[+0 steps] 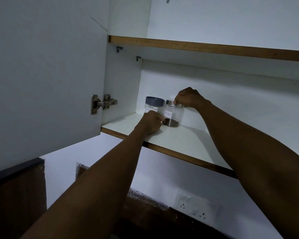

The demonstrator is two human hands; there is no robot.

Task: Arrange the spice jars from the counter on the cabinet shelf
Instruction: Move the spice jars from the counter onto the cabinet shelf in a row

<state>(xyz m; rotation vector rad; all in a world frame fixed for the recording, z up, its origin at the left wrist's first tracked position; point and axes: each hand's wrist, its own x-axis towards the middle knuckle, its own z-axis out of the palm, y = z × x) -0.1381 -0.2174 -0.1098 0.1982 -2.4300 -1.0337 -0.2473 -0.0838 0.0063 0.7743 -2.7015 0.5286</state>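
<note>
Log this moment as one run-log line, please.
stage: placing on shelf | right hand: grips silver-lid jar lid | left hand: pinches its base | grey-lid jar: beside, left

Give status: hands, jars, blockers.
Left hand pinches base of silver-lid jar; right hand grips its lid. Jar upright on lower shelf, beside grey-lid jar. Nothing in the way.

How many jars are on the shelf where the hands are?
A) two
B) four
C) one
A: a grey-lidded jar stands beside a silver-lidded jar labelled cloves on the lower cabinet shelf, with no other jar in view.
</note>
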